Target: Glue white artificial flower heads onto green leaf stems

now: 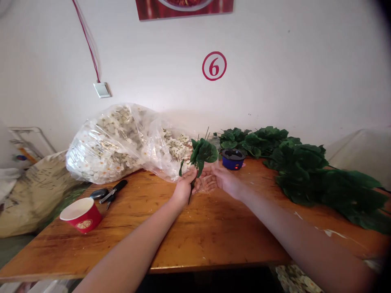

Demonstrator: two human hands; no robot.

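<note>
My left hand (185,186) is closed around the stem of a small bunch of artificial green leaves (204,153), held upright above the wooden table. A few thin bare stems stick up from its top. Close to its right, my right hand (226,181) reaches in towards the bunch. Motion smears its fingers, so I cannot make out whether they hold anything. Just behind my right hand stands a small blue pot (232,159) with a dark inside and a red light on its front.
A clear plastic bag (106,142) of white artificial flowers lies at the back left. Piles of green artificial leaves (302,167) cover the right side. A red paper cup (82,215) and dark-handled cutting tool (113,191) sit on the wooden table (214,236) at left.
</note>
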